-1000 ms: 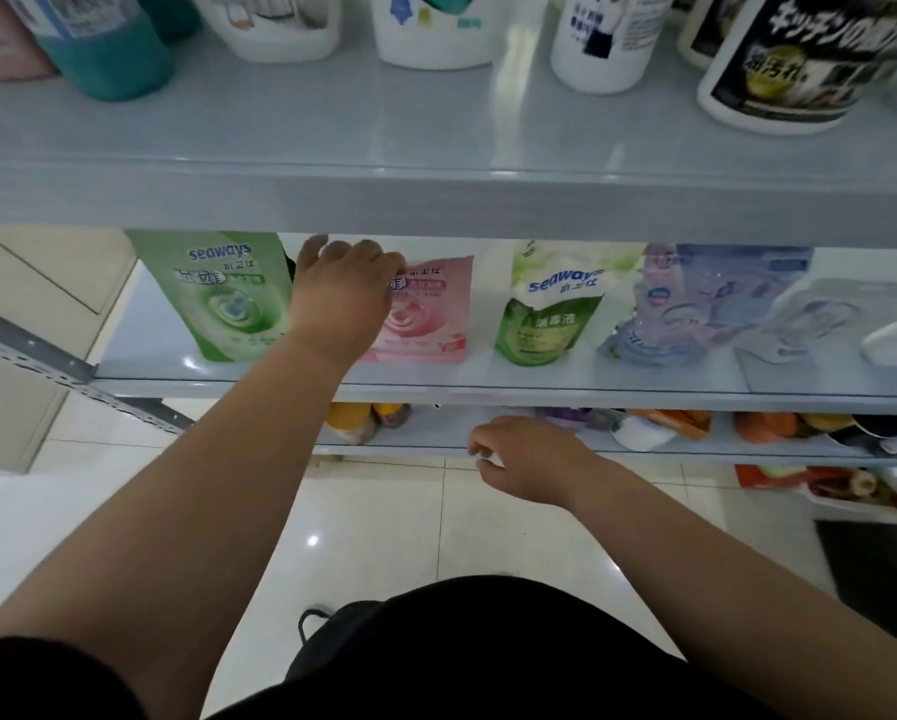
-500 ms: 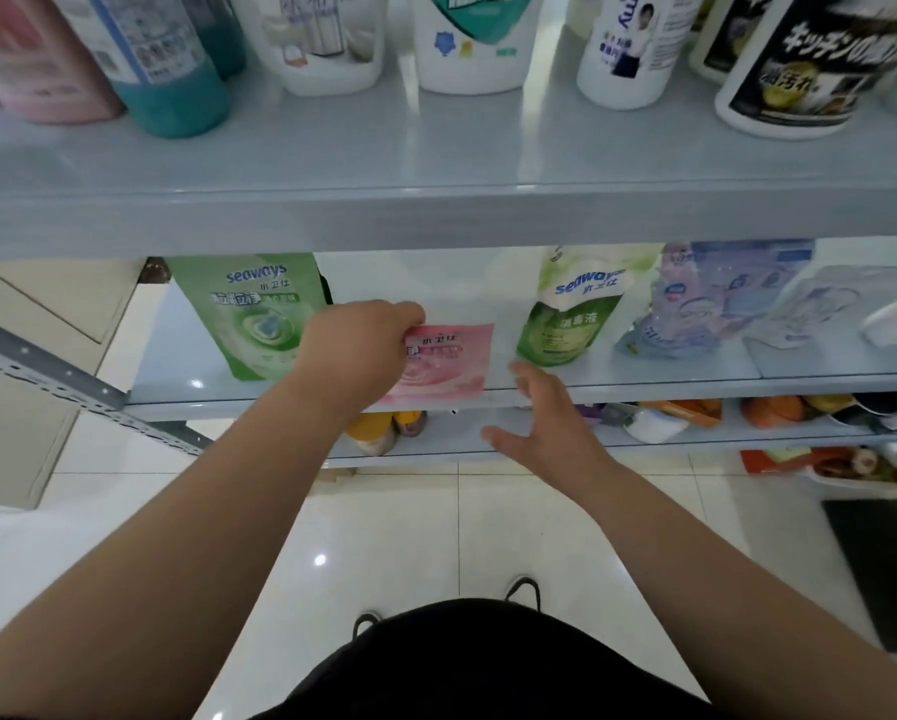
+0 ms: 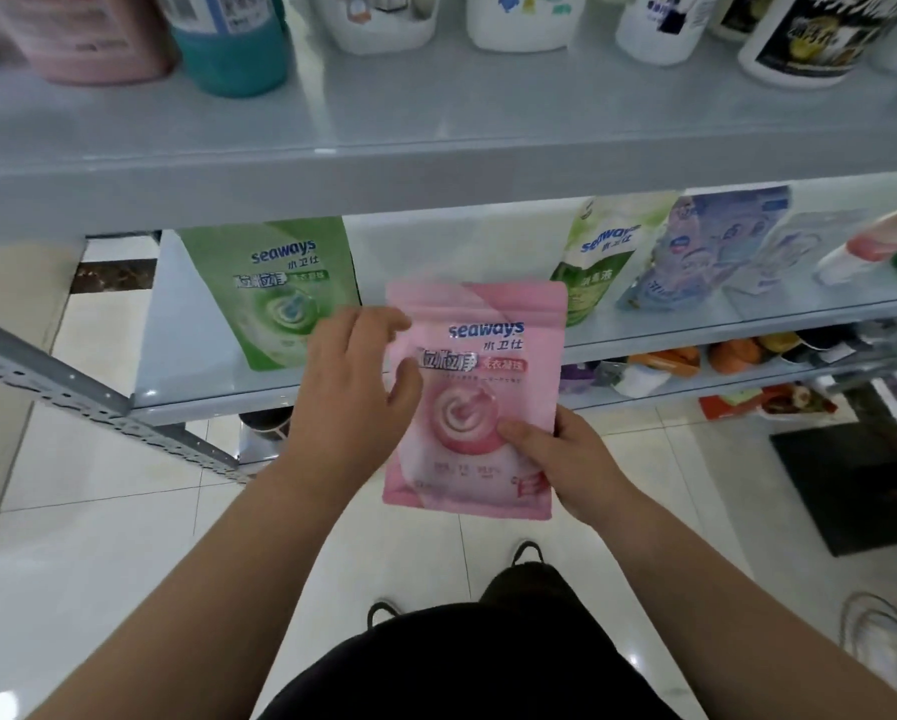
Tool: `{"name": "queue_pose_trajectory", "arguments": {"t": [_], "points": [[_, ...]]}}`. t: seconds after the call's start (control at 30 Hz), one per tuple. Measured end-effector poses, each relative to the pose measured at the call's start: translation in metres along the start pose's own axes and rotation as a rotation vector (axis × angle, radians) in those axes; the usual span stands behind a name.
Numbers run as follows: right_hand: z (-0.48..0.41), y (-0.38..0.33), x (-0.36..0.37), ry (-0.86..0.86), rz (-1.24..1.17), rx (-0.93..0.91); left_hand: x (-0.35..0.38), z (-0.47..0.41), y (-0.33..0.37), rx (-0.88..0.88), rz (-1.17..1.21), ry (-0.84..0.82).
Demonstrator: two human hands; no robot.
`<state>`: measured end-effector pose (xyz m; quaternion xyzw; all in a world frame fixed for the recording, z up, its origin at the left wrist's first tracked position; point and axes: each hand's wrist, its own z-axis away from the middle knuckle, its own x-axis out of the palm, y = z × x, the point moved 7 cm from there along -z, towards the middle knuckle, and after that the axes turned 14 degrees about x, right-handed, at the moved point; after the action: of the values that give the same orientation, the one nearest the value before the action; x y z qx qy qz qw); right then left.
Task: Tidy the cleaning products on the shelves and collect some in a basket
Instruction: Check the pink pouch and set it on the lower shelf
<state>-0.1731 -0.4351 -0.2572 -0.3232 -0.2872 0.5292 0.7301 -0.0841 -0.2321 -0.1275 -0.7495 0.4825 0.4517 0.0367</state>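
My left hand (image 3: 355, 376) pinches the left side of the pink pouch (image 3: 480, 402) and my right hand (image 3: 566, 459) grips its bottom corner, so the pouch is up in the air, just in front of the shelf (image 3: 192, 345). It looks soft and slippery, so I think it could drop to the floor (image 3: 124, 485) if one hand lets go too soon.

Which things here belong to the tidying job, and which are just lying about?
Job: pink pouch, held by left hand and right hand; green pouch; teal bottle; shelf.
Lying about: black mat; shoes; floor tiles.
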Motion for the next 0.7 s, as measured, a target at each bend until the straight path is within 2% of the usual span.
{"name": "queue_pose_trajectory", "arguments": {"t": [0.07,0.13,0.2,0.23,0.33,0.4,0.47,0.53,0.57,0.63,0.7], "points": [[0.004,0.003,0.001,0.040,-0.094,0.004,0.025,0.025,-0.004,-0.097,0.114,-0.206],[0.009,0.000,0.004,0.074,-0.136,-0.004,0.053,0.054,-0.008,-0.288,0.238,-0.443],[0.013,-0.005,0.012,0.093,-0.072,-0.038,0.073,0.071,-0.008,-0.445,0.402,-0.514],[0.016,-0.007,0.019,0.072,-0.036,-0.067,0.079,0.075,-0.006,-0.521,0.523,-0.493],[0.029,-0.012,0.041,-0.139,-0.042,-0.077,0.088,0.072,0.001,-0.754,0.929,-0.312],[0.039,-0.017,0.039,-0.205,0.005,-0.112,0.093,0.065,0.010,-0.870,1.319,-0.205],[0.041,-0.033,0.023,-0.085,0.164,-0.204,0.093,0.060,0.021,-0.970,1.714,-0.112],[0.036,-0.043,0.005,0.058,0.263,-0.216,0.097,0.061,0.035,-1.097,1.965,-0.083],[0.030,-0.040,-0.002,0.054,0.246,-0.163,0.099,0.060,0.044,-1.125,2.043,-0.095],[0.020,-0.027,-0.010,-0.082,0.064,-0.006,0.102,0.057,0.059,-1.048,2.109,-0.124],[0.016,-0.018,-0.020,-0.197,-0.082,0.116,0.107,0.058,0.062,-0.984,1.984,-0.161]]}}
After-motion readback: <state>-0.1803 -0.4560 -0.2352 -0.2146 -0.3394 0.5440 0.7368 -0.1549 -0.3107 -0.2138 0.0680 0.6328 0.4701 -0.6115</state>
